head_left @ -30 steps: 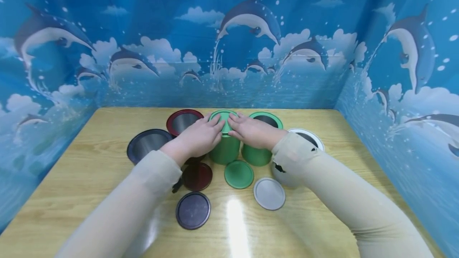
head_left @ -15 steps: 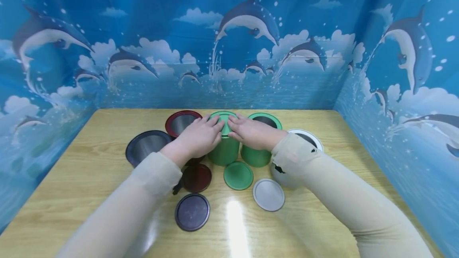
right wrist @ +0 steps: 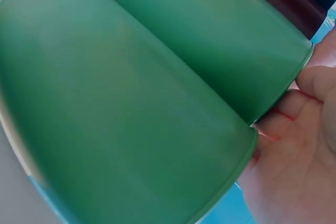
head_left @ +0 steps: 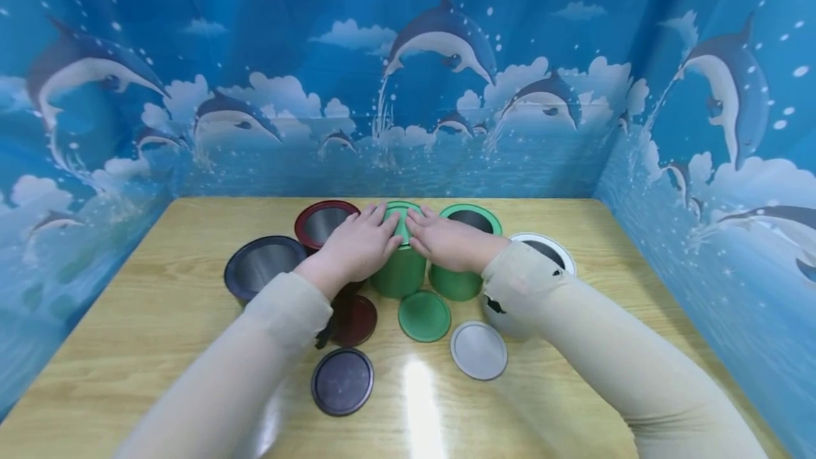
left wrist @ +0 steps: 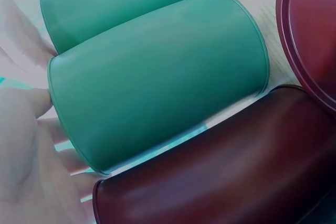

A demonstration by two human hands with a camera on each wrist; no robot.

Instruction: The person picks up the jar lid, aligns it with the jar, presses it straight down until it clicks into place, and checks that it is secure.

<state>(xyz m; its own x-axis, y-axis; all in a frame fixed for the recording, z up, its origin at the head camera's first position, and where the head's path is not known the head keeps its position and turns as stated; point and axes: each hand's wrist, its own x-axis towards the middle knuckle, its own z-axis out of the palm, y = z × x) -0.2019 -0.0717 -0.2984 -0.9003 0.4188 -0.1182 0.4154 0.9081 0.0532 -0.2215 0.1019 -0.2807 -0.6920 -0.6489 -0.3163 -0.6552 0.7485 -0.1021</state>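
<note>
In the head view, a green can point(head_left: 398, 276) stands upright at the table's middle with a green lid point(head_left: 403, 224) on top. My left hand point(head_left: 360, 243) lies on this lid from the left, and my right hand point(head_left: 449, 241) from the right, fingers stretched and thumbs near each other. The left wrist view has the palm of the left hand point(left wrist: 29, 166) at the can's top rim, a dark red can point(left wrist: 220, 166) alongside. At the right, a second green can point(head_left: 456, 285) has an open top; in the right wrist view the right hand point(right wrist: 294, 145) crosses its rim.
A black can point(head_left: 261, 268) and the dark red can point(head_left: 324, 224) stand left, a white can point(head_left: 569, 258) right, all open-topped. Loose on the wooden table point(head_left: 159, 317) lie dark red point(head_left: 355, 321), green point(head_left: 424, 316), black point(head_left: 343, 381) and light grey point(head_left: 479, 350) lids. A dolphin-print curtain point(head_left: 287, 154) surrounds the table.
Both hands stay on the lid of the green can. My left wrist and sleeve have shifted slightly to the right. The head view has tilted a little, so everything sits slightly lower.
</note>
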